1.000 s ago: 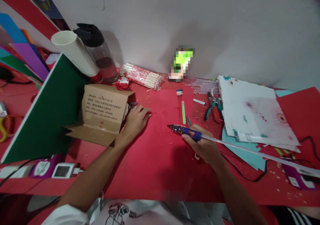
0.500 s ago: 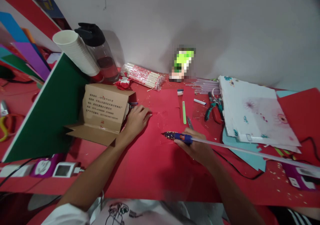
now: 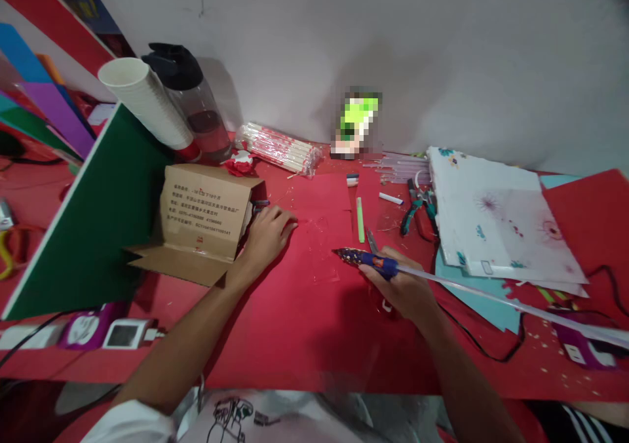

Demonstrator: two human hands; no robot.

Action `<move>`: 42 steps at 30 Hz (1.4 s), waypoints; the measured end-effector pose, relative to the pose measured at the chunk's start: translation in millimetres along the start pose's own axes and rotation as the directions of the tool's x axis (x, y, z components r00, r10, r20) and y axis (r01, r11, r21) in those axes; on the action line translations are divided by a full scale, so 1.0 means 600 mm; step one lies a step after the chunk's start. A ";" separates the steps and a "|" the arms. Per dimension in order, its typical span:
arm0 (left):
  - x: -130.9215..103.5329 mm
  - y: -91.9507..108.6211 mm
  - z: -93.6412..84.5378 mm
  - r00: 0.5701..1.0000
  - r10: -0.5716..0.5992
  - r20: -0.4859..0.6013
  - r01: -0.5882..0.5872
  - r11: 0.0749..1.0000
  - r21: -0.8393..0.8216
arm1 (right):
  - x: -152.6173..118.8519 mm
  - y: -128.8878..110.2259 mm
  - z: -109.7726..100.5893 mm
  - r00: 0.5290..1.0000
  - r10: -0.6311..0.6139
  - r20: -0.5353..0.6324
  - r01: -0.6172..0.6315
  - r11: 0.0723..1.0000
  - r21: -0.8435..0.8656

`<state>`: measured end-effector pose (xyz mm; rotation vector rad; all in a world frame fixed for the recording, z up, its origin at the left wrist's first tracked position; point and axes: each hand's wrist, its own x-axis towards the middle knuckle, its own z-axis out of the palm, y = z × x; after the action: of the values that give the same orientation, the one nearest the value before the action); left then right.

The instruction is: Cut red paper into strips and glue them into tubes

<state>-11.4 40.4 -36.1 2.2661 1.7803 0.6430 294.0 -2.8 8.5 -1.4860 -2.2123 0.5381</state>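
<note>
Gripping hand: right hand (image 3: 400,289) was clamped around a blue pen-shaped tool (image 3: 386,266), fingers together on its barrel.
Tool tip: dark and gold-flecked, it pointed left out of the grip, over the red work surface (image 3: 280,338) (contact could not be told).
Translucent rod (image 3: 466,288): ran from the tool's rear, off to the right of the grip.
Left hand (image 3: 268,233): rested on the red surface, well left of the grip, fingers loosely bent, unclenched, just beside a cardboard box (image 3: 204,210).
Green marker (image 3: 360,220): lay beyond the grip, slightly left.
Pliers (image 3: 417,213): lay beyond and right of the grip, beside white patterned sheets (image 3: 491,233).
Chopstick packet (image 3: 280,149): lay far beyond the grip, leftward, near the wall (image 3: 275,50).
</note>
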 end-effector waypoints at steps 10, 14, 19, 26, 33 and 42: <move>0.000 0.000 -0.001 1.000 -0.001 0.011 0.001 1.000 0.008 | -0.009 -0.018 0.018 0.981 -0.158 0.112 0.158 0.987 0.009; 0.000 0.000 0.000 1.000 0.002 0.007 -0.002 1.000 -0.001 | -0.015 -0.018 0.023 0.977 -0.122 0.175 0.131 0.991 -0.039; 0.000 0.000 0.000 1.000 0.001 0.009 -0.001 1.000 0.004 | -0.012 -0.016 0.006 0.989 -0.052 0.142 0.055 0.998 -0.023; 0.000 0.000 0.000 1.000 -0.002 0.019 0.002 1.000 0.014 | -0.017 -0.011 -0.013 0.989 0.003 0.150 -0.004 1.000 0.007; 0.000 -0.001 0.000 1.000 0.006 0.006 -0.006 1.000 0.005 | -0.030 0.037 -0.044 0.925 0.370 0.090 -0.380 0.888 0.260; -0.002 -0.005 0.003 1.000 0.014 -0.006 -0.014 1.000 0.007 | -0.013 0.096 -0.073 0.875 0.453 0.173 -0.473 0.716 0.514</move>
<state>-13.4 40.1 -39.1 2.2858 1.7736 0.6483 364.5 14.2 13.7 -1.6895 -1.4785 1.2462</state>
